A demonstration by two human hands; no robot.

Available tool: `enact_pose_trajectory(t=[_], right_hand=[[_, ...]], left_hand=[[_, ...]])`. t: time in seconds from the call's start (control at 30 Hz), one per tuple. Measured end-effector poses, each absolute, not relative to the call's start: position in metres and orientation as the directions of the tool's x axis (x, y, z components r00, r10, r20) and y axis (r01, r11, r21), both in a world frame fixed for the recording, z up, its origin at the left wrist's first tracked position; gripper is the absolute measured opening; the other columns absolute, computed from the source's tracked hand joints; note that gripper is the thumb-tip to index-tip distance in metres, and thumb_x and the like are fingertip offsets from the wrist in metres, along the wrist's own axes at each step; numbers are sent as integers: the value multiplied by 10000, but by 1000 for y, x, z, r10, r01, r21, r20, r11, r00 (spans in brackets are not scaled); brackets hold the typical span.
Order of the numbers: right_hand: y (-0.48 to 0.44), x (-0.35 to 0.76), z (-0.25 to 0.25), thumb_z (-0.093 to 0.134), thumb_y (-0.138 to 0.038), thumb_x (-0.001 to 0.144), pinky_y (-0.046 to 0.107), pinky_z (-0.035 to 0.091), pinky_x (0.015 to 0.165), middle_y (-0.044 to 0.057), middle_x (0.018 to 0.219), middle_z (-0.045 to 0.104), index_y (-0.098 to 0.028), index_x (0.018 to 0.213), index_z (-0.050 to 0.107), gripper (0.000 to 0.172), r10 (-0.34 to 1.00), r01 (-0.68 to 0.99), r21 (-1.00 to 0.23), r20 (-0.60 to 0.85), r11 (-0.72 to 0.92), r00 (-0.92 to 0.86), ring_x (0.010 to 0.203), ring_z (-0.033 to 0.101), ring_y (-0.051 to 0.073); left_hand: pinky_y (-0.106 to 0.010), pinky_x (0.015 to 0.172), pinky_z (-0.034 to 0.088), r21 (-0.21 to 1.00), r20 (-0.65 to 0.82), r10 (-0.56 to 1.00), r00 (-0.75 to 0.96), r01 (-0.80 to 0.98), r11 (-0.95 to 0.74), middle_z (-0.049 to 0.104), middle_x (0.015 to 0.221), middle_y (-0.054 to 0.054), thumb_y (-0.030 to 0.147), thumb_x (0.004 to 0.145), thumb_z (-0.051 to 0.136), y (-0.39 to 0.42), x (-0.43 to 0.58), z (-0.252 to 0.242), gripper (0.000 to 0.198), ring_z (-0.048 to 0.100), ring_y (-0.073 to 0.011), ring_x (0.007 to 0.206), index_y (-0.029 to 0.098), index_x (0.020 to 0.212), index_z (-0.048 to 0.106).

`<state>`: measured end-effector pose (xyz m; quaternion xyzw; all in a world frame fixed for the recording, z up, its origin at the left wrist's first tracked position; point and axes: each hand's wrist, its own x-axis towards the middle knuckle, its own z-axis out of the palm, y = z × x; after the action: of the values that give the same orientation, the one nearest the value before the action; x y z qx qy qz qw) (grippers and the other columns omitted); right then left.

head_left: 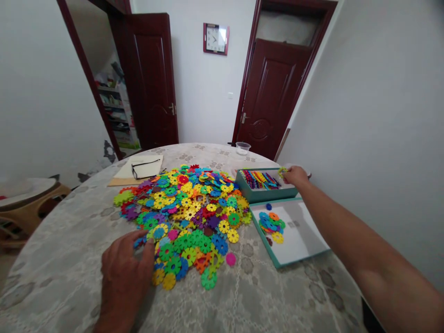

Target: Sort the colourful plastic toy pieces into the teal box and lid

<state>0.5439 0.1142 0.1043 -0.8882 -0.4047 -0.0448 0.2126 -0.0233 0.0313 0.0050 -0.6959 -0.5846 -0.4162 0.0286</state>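
A large pile of colourful gear-shaped plastic pieces (194,208) covers the middle of the table. At its near left edge is my left hand (126,273), thumb and fingers curved around a few blue pieces (139,242), which they touch. My right hand (294,176) reaches over the right end of a teal box (265,196), fingers closed on a yellow piece (282,171). Rows of stacked pieces (260,179) fill the box's left part. In front of the box lies its white-lined lid (301,231), holding a small heap of loose pieces (271,223).
Black glasses (135,172) lie on a pad of paper (121,175) at the back left. A clear plastic bowl (243,148) stands near the table's far edge. One pink piece (231,259) lies apart on the patterned tablecloth (253,300). A chair (34,217) is at left.
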Motion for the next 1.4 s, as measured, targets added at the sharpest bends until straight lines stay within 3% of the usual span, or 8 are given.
enact_pose_trajectory(t=[0.23,0.57,0.67,0.77,0.93,1.03,1.2,1.4], right_hand=[[144,566,82,706,-173,780,267,477,805,175,1098,764,-89,1088,784,329,718,748,-265,218,-608,661,1029,695,249],[115,537,93,617,-183,835,268,478,760,127,1018,786,-123,1086,797,314,761,795,-304,249,-526,599,909,703,220],[91,499,97,573,-242,901,287,497,743,130,996,786,-129,1141,767,328,807,830,-364,264,-423,528,865,709,224],[54,438,98,562,-279,923,293,523,718,111,968,783,-152,1103,748,288,922,813,-558,202,-168,329,772,716,204],[-21,325,85,583,-389,945,321,531,732,55,917,755,-228,1057,724,241,987,816,-563,150,132,-56,791,696,212],[-44,280,62,584,-332,946,351,536,807,72,1086,723,-249,1185,673,269,965,808,-528,179,260,-193,900,692,225],[-48,252,17,665,-306,892,396,511,930,143,1324,610,-243,1306,608,422,956,888,-386,243,250,-164,1152,633,301],[-38,263,-7,599,-328,953,420,481,1019,130,1223,653,-217,1250,625,318,949,863,-437,286,253,-134,1148,622,282]], left_hand=[[-566,1026,442,337,601,800,-11,911,-240,675,1086,-144,411,960,422,38,-32,-2,280,607,-388,1103,218,1083,583],[-522,1062,453,418,537,841,-67,887,-197,681,1110,-129,376,924,499,42,-29,-11,255,604,-349,1145,213,1074,625],[-488,1055,467,474,500,858,-115,866,-161,683,1133,-131,337,910,527,37,-26,-12,258,616,-322,1127,193,1089,646],[-476,1040,479,496,474,870,-138,858,-134,685,1146,-135,303,906,547,36,-25,-14,263,621,-310,1109,183,1114,655],[-481,1044,472,497,499,864,-68,839,-221,685,1112,-144,221,892,548,35,-23,-16,237,601,-320,1133,166,1090,665],[-453,1021,489,530,489,872,-23,801,-277,680,1079,-126,171,874,533,34,-21,-12,228,610,-297,1098,177,1056,670],[-400,968,510,575,470,876,111,715,-399,674,1000,-83,150,875,524,28,-16,-4,195,636,-249,1015,196,995,671],[-384,920,529,618,368,870,327,613,-492,692,1002,-63,198,887,577,19,-8,0,179,655,-224,944,207,1030,684]])
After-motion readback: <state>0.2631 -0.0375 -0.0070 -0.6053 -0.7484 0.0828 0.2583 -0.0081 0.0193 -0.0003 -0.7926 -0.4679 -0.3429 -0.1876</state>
